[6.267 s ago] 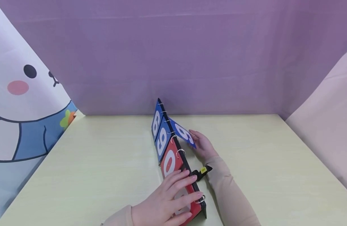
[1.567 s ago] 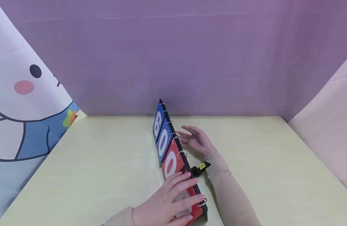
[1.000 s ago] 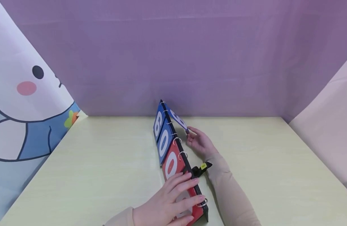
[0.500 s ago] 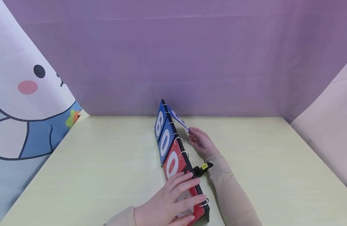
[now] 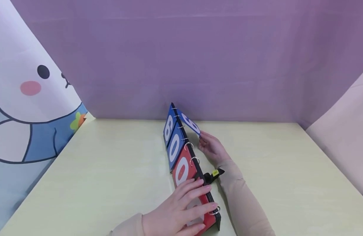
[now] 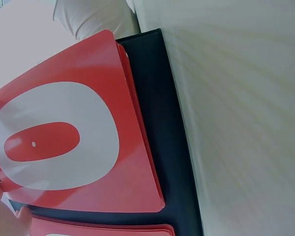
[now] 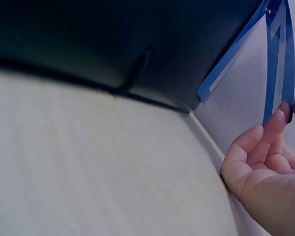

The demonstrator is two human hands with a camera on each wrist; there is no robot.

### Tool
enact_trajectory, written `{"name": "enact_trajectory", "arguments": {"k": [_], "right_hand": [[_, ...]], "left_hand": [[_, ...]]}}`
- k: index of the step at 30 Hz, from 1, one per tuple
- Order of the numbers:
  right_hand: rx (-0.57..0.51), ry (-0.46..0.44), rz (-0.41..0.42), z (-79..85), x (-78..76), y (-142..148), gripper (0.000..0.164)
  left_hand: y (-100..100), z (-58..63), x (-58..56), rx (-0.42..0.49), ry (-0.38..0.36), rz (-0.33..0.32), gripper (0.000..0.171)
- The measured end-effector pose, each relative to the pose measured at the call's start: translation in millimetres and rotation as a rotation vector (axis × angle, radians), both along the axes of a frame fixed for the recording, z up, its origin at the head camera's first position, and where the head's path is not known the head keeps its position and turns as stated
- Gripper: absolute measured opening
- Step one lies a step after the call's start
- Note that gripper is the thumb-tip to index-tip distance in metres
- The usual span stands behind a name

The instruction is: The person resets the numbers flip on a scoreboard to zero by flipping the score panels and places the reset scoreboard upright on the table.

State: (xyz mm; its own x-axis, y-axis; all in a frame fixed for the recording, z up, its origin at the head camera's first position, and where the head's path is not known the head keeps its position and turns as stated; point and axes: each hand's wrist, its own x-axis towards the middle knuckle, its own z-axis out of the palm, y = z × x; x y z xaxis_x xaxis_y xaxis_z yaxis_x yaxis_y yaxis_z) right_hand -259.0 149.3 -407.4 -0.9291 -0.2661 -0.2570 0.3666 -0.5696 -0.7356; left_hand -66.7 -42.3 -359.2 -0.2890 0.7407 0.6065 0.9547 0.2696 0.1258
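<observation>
A tabletop flip scoreboard with a black frame point(image 5: 191, 151) stands like a tent, its long side running away from me. Ring-bound cards hang on it: two blue stacks far off, the nearer showing a white 0 point(image 5: 174, 148), then red stacks, one with a white 0 point(image 5: 181, 170). My left hand point(image 5: 177, 211) rests with spread fingers over the nearest red stack, fingertips at the top edge. In the left wrist view that red card point(image 6: 103, 172) also shows a 0. Behind the board my right hand point(image 5: 212, 148) pinches the lower edge of raised blue cards point(image 5: 189, 124) from the farthest stack.
A black strap with a yellow tag point(image 5: 214, 173) lies at the right wrist beside the frame. The pale tabletop point(image 5: 119, 157) ends at a purple backdrop point(image 5: 181, 59). A cartoon-printed cloth point(image 5: 19, 114) hangs on the left, a pale pink one point(image 5: 347, 131) on the right.
The nearer blue stack went from a 6- or 9-shaped digit to 0. My right hand let go there, moved to the farthest blue stack and took hold of its cards. My left hand stayed.
</observation>
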Motion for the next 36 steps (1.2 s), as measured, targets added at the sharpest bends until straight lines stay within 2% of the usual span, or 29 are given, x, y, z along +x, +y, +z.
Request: {"name": "enact_trajectory", "arguments": {"k": [5, 7, 9, 14, 17, 21, 25, 27, 30, 33, 36], "right_hand": [[-0.055, -0.004, -0.001, 0.1, -5.4, 7, 0.011], [-0.044, 0.007, 0.007, 3.4, -7.5, 11, 0.011], [0.002, 0.046, 0.036, 9.8, -9.9, 16, 0.015], [0.092, 0.158, 0.086, 34.7, -16.9, 25, 0.027], [0.098, 0.17, 0.06, 51.3, -18.9, 25, 0.027], [0.063, 0.199, 0.0, 71.2, -18.9, 19, 0.024], [0.05, 0.239, -0.071, 89.3, -16.9, 4, 0.012], [0.099, 0.26, -0.114, 98.2, -15.3, -5, 0.007], [0.223, 0.313, -0.149, 109.3, -13.3, -19, 0.022], [0.424, 0.409, -0.141, 116.4, -10.9, -30, 0.038], [0.633, 0.519, -0.103, 119.0, -8.1, -39, 0.043]], "left_hand": [[0, -0.3, -0.1, -0.012, -0.014, 0.003, 0.048], [0, 0.7, 0.2, -0.023, -0.017, 0.007, 0.048], [0, 1.5, 0.3, -0.03, -0.017, 0.01, 0.047], [-1, 2.4, 2.2, -0.077, -0.1, 0.012, 0.049], [-2, 2.2, 2.6, -0.085, -0.118, 0.008, 0.05], [-2, 1.2, 2.6, -0.071, -0.105, 0.005, 0.049], [-2, 0.4, 2.4, -0.057, -0.086, 0.007, 0.05], [-2, 0.0, 2.2, -0.051, -0.076, 0.007, 0.05], [-1, -0.6, 1.5, -0.043, -0.066, 0.004, 0.051], [0, -1.4, 0.9, -0.04, -0.076, -0.004, 0.051], [0, -2.2, 0.1, -0.026, -0.059, -0.008, 0.051]]}}
